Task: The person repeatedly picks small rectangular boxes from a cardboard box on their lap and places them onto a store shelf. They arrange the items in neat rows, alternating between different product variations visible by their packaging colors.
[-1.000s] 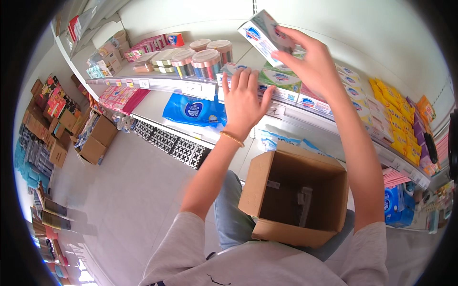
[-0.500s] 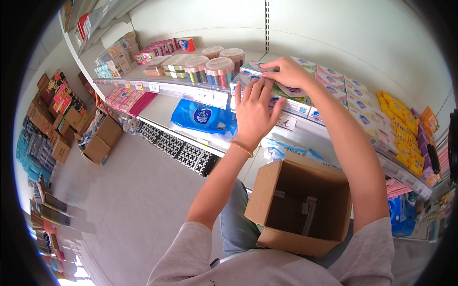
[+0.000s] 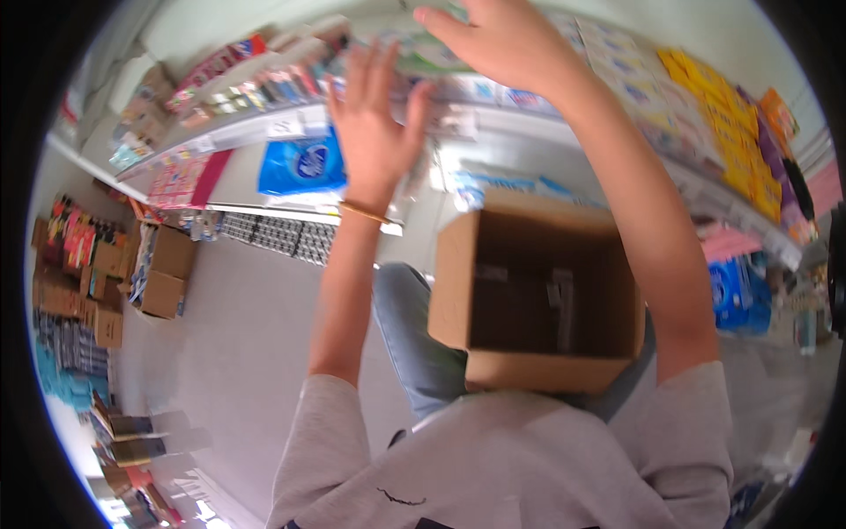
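My left hand (image 3: 377, 132) is raised in front of the shelf edge, its fingers spread with nothing in them. Close beyond it lies a row of small, mainly white and green boxes (image 3: 432, 55), blurred by motion; I cannot tell whether the fingertips touch them. My right hand (image 3: 507, 44) reaches over these boxes at the top of the view. Its thumb stands apart, and the other fingers are partly cut off by the picture's edge. A cardboard box (image 3: 451, 295) with its top open rests at my lap, only strips of clear tape visible inside.
Yellow packets (image 3: 723, 132) and pale boxes (image 3: 617, 66) stand along the shelf to the right. A blue package (image 3: 300, 167) lies on the lower shelf at left. Cartons of goods (image 3: 163, 269) stand on the grey floor (image 3: 238, 370) at far left.
The view has shifted, so shelf and hands sit higher in it. My left hand has moved left of the right one, its fingers wider apart; the right thumb has swung out.
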`<state>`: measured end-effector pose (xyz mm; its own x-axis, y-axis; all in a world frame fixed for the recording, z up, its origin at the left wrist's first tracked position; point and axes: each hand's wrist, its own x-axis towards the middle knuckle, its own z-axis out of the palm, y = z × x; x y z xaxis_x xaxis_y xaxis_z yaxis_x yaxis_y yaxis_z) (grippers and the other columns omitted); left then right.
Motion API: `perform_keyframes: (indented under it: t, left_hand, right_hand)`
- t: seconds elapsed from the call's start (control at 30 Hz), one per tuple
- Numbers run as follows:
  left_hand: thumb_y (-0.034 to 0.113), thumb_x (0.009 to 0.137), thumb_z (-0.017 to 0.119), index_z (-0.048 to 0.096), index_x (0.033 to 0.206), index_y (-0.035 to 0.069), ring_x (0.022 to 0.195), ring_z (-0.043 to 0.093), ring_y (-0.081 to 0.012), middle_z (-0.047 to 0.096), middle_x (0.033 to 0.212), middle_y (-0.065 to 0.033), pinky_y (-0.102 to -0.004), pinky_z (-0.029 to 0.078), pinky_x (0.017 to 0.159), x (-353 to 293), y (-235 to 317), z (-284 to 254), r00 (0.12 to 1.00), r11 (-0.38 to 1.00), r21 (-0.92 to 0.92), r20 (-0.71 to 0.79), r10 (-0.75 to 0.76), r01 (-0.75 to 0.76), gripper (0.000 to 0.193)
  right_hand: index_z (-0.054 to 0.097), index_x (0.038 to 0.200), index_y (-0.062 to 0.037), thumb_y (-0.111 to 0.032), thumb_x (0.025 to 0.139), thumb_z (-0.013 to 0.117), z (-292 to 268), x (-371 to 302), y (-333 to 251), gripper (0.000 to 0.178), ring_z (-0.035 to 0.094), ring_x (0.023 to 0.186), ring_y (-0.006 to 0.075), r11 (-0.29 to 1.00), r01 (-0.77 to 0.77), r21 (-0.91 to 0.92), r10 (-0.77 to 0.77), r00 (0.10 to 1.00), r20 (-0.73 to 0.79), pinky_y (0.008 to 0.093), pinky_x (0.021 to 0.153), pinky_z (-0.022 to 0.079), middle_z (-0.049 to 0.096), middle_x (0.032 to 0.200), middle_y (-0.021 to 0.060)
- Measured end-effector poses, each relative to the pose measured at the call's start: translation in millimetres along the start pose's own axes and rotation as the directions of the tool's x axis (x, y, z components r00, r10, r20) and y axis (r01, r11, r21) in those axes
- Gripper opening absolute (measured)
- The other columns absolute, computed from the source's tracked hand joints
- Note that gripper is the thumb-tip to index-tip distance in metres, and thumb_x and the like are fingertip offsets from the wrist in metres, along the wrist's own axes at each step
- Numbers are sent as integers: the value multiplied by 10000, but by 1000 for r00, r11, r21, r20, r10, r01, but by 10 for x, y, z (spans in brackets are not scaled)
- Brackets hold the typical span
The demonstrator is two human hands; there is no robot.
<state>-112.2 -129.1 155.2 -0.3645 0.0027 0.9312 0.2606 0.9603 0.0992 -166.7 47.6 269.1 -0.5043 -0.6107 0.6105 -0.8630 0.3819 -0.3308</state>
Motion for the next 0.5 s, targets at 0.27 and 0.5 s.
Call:
perform_keyframes:
  t: [0.27, 0.5]
  left_hand:
    - [125, 844, 714, 664, 990, 80, 860, 667, -309, 671, 916, -96, -427, 529, 769, -613, 1384, 74, 779, 769, -640, 480, 404, -4, 160]
    - [219, 905, 644, 714, 1052, 78, 957, 728, -301, 750, 996, -118, -435, 575, 797, -1725, 2280, 996, -270, 785, -596, 794, 545, -168, 215]
  right_hand:
    - [691, 1113, 3, -22, 987, 536, -231, -2867, 272, 201, 731, 932, 226, 738, -606, 298, 484, 782, 392, 330, 824, 550, 750, 1000, 144]
    - [721, 1101, -41, -258, 976, 574, 269, -3966, 195, 290, 694, 900, 400, 620, -782, -70, 602, 416, 681, 472, 834, 549, 737, 943, 191]
